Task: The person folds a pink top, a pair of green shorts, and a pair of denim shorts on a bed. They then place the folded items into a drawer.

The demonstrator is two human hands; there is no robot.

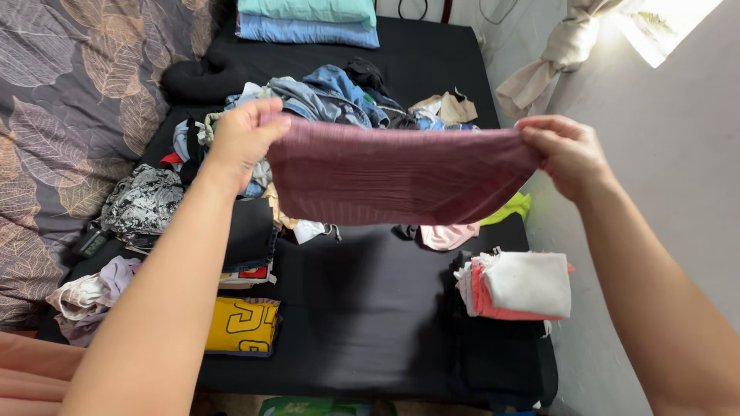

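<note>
both hands — left hand [240,137], right hand [563,150] — pinch the maroon cloth [397,176] stretched between them.

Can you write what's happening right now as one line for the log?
left hand: grips cloth's left top corner | right hand: grips right top corner | maroon cloth: stretched out above bed | clothes pile: behind it

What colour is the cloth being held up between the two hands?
The cloth is a dusty maroon with a faint ribbed texture, seen in the head view.
</note>
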